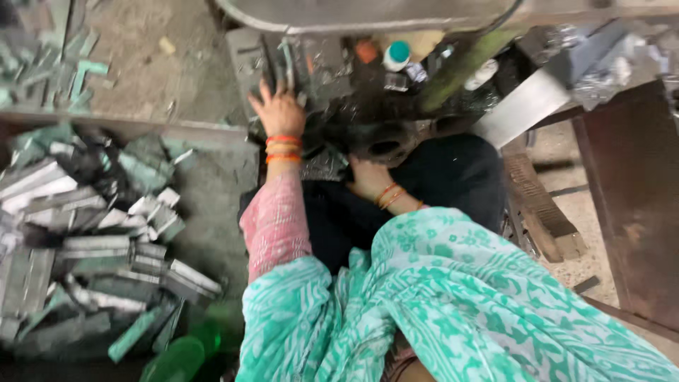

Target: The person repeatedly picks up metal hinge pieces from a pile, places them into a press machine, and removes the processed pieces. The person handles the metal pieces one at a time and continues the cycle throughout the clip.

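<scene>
My left hand, with orange bangles at the wrist, reaches forward onto the dark bed of a press machine. Its fingers lie over thin grey metal strips that stick out past the fingertips; blur hides whether they grip them. My right hand, also with bangles, rests low by my lap against the edge of a black machine block with a round hole. Its fingers are hidden. A pink sleeve and green patterned cloth cover my arms and lap.
A heap of grey-green cut metal pieces fills a bin at my left. A small bottle with a teal cap stands on the machine. A rusty metal panel and a ribbed block are on my right.
</scene>
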`<state>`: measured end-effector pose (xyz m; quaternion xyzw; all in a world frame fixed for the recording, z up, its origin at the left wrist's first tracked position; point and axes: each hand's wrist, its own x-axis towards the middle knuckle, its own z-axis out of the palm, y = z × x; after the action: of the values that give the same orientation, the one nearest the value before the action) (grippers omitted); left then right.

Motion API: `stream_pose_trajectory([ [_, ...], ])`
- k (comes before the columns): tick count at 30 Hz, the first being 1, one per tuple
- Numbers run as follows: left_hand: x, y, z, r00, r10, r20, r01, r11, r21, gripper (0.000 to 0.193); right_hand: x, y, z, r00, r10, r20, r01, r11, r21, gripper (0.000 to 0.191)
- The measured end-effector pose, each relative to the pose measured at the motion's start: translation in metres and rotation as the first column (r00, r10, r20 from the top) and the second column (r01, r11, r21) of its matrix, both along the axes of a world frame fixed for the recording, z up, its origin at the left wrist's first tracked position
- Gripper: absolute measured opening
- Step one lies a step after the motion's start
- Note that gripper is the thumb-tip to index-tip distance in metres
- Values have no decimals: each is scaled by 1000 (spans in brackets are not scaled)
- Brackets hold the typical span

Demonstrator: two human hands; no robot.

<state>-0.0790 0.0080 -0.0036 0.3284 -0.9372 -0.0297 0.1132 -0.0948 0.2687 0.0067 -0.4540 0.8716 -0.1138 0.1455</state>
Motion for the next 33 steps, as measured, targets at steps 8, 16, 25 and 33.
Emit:
stream_pose_trajectory([
  [8,-4,8,7,999,1,32,-3,998,58,52,-21,-34,53,996,83,43,-90,974,206,56],
  [16,-6,1,15,999,10,35,-13,996,93,58,6,-5,15,999,38,-23,-39,999,-27,74],
  [25,-4,10,9,999,-1,-50,2,1000,27,60,9,-5,4,995,-79,68,73,993,88,83],
  [33,-27,2,9,999,40,-21,-39,997,61,50,-23,-38,66,996,91,6,-90,967,238,56],
])
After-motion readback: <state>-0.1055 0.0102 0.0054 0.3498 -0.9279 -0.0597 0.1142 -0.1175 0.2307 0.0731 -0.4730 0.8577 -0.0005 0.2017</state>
